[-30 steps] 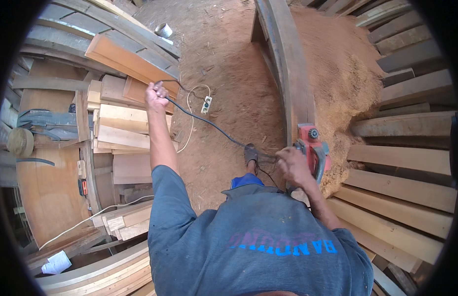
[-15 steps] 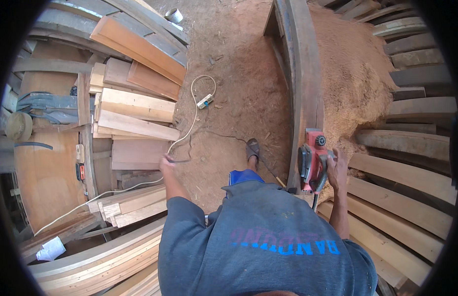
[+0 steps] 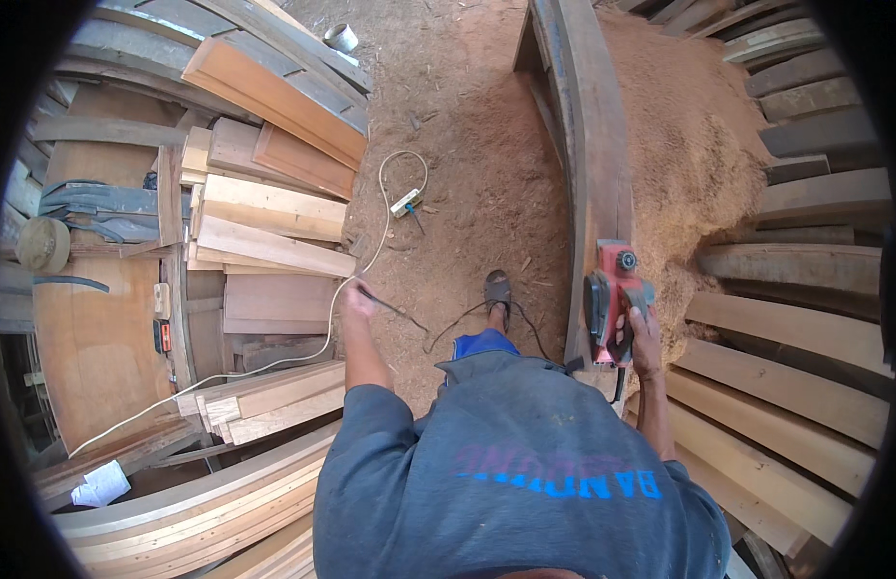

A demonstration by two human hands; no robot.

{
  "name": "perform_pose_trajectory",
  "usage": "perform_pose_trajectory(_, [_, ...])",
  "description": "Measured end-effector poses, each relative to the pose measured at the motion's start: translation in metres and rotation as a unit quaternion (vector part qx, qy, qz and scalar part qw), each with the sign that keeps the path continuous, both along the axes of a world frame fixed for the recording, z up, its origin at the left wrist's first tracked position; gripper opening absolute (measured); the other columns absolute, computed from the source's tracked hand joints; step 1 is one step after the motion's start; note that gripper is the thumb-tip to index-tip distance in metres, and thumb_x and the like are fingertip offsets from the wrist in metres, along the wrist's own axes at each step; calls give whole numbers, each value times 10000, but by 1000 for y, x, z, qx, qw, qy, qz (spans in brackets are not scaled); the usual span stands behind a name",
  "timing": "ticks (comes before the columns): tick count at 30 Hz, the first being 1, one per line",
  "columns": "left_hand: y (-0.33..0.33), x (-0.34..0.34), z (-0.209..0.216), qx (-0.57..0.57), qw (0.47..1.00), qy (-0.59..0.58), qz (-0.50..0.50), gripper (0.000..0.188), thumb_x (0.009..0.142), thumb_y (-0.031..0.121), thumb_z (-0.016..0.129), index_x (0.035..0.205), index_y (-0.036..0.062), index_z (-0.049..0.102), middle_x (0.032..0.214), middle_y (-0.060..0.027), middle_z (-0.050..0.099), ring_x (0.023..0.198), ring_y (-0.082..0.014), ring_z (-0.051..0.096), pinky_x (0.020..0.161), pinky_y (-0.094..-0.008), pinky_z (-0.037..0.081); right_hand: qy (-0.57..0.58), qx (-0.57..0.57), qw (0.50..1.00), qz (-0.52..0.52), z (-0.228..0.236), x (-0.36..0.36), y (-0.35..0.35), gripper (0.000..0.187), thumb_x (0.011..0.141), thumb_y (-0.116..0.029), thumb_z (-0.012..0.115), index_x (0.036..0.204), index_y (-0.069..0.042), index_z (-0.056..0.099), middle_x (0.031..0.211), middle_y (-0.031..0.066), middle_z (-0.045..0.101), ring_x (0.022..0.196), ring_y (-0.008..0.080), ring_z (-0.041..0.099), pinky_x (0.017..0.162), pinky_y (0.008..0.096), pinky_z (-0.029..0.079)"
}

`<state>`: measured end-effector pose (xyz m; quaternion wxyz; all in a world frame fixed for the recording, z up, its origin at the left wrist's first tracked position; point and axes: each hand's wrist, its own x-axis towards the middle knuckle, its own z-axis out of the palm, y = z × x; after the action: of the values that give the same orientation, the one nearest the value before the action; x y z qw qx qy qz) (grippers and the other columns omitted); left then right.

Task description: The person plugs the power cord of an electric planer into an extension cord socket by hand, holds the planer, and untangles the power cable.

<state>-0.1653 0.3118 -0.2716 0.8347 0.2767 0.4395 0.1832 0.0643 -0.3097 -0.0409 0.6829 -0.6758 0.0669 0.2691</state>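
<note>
A red electric planer (image 3: 612, 318) rests at the near end of a long dark wooden beam (image 3: 597, 164) on my right. Around its rear handle the fingers of my right hand (image 3: 645, 343) are wrapped. Out to the left, away from the beam, my left hand (image 3: 358, 300) is closed on a dark power cord (image 3: 399, 314), though motion blurs the fingers. That cord runs over the ground past my sandalled foot (image 3: 497, 287) toward the beam's near end. A pale extension cable (image 3: 324, 343) passes close by my left hand, leading to a white socket strip (image 3: 405, 203) on the ground.
Stacked boards (image 3: 274, 207) line the left side, with more timber (image 3: 226, 492) at the near left. Beyond the beam lies a heap of sawdust (image 3: 694, 164), bordered by rows of planks (image 3: 785, 328). A white bucket (image 3: 341, 38) stands far off.
My left hand has moved right and slightly away from me, and the dark cord has shifted with it. My right hand has shifted slightly left on the planer's handle.
</note>
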Motion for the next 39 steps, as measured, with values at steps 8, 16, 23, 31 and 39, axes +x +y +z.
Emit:
perform_pose_trajectory(8, [62,9,99,94,966,-194,145,77,927,150,564,895,110,621,762,-12,647,710,-153,598,681,-325,436,18,2,995,-102,-1,-6,18,241,995,-300,501,1042,-73,568,727,-20,550,551,70,512,494,250,441])
perform_pose_trajectory(16, [-56,1,20,-38,987,151,43,155,924,162,521,775,126,547,570,18,481,523,-144,480,535,-324,421,13,23,995,-95,-5,-17,26,245,990,-295,517,974,-54,559,674,-16,527,513,71,488,477,222,411])
perform_pose_trajectory(23, [-128,22,-2,-180,962,178,-97,220,966,282,539,1086,111,610,557,62,432,435,-70,356,442,-249,298,-19,-17,998,-53,-15,1,22,242,993,-278,507,1005,-41,557,683,-22,535,531,65,503,495,226,425])
perform_pose_trajectory(31, [-233,96,156,-47,954,-103,-278,449,986,362,562,1346,97,517,577,74,403,453,-52,358,457,-229,324,-513,-406,757,5,72,13,71,443,962,-280,552,1241,62,514,1057,256,639,957,409,638,892,429,497])
perform_pose_trajectory(39, [-343,89,172,51,723,-142,-674,475,987,367,558,1342,58,494,785,-9,580,647,-88,531,648,-248,459,309,180,934,28,-24,7,139,223,981,-209,493,1094,-29,559,828,48,636,658,138,596,594,268,472])
